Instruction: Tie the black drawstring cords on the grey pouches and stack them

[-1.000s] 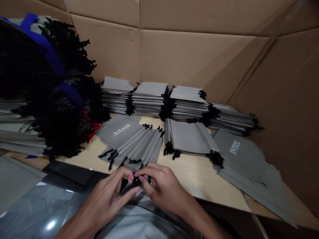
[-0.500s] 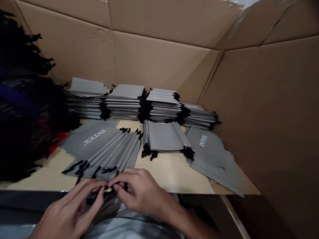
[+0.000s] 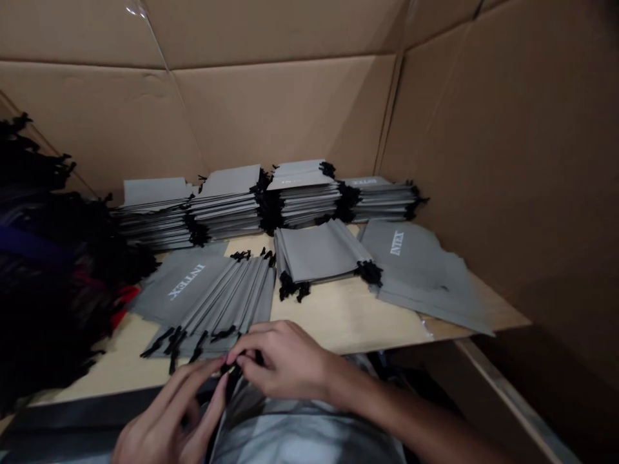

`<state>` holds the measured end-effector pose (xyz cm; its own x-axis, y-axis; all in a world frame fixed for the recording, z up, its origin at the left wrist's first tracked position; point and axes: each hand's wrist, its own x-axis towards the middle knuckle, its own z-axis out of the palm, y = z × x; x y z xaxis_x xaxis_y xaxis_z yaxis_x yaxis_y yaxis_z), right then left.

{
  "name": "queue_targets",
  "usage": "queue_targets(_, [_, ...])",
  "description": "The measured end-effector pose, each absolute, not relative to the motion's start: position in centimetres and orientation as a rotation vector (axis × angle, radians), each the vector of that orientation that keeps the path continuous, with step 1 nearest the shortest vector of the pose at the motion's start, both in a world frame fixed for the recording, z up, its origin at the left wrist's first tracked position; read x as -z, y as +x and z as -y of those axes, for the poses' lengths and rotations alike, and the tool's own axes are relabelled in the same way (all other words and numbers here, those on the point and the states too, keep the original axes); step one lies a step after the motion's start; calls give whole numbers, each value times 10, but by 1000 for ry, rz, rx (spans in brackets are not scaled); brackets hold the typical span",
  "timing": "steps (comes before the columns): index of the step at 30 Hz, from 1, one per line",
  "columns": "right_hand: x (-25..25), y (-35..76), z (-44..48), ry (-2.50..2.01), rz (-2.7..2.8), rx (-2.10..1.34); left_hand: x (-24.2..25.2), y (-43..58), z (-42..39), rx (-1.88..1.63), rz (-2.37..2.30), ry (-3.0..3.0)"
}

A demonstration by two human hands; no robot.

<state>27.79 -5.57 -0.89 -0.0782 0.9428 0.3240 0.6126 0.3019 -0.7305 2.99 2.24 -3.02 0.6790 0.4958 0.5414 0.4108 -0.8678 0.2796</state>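
At the table's front edge my left hand (image 3: 176, 409) and my right hand (image 3: 285, 361) meet, fingertips pinched on a small black cord (image 3: 231, 369). What the cord belongs to is mostly hidden by my fingers. Just beyond them, grey pouches (image 3: 227, 296) with black cord ends lie fanned out, overlapping flat grey pieces marked INTEX (image 3: 188, 277). To the right of the fan is a small pile of grey pouches (image 3: 319, 251) with black cords at its corners.
Stacks of grey pouches (image 3: 227, 200) line the back by a cardboard wall (image 3: 290, 96). A large heap of black cords (image 3: 43, 290) stands at the left. More flat INTEX pieces (image 3: 420, 270) lie on the wooden table (image 3: 333, 316) at the right.
The camera view has tilted and shifted, so the table appears rotated. Both hands appear slightly further right in view, still pinched together at the black cord.
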Motion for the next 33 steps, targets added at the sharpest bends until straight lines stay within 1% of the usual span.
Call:
queue_targets(3, [7, 281, 54, -1353, 1779, -578, 20, 27, -22, -756, -593, 2933])
queue_targets(6, [5, 285, 54, -1335, 1766, -589, 15, 19, -26, -641, -440, 3122])
queue_targets(8, [5, 285, 55, -1343, 1751, -589, 14, 15, -30, -591, -417, 3216])
queue_targets(12, [5, 283, 54, -1331, 1733, -577, 12, 11, -39, -600, -326, 3303])
queue_targets(14, [5, 282, 54, -1321, 1728, -580, 11, 11, -43, -598, -365, 3231])
queue_targets(19, [4, 283, 52, -1336, 1749, -646, 19, 12, -46, -682, -678, 3012])
queue_targets(23, [6, 284, 52, -1340, 1762, -647, 26, 14, -38, -745, -684, 3093])
queue_targets(28, [6, 284, 53, -1332, 1769, -654, 16, 21, -30, -668, -736, 3022])
queue_targets(33, [3, 285, 55, -1322, 1764, -635, 3, 37, -21, -749, -925, 2755])
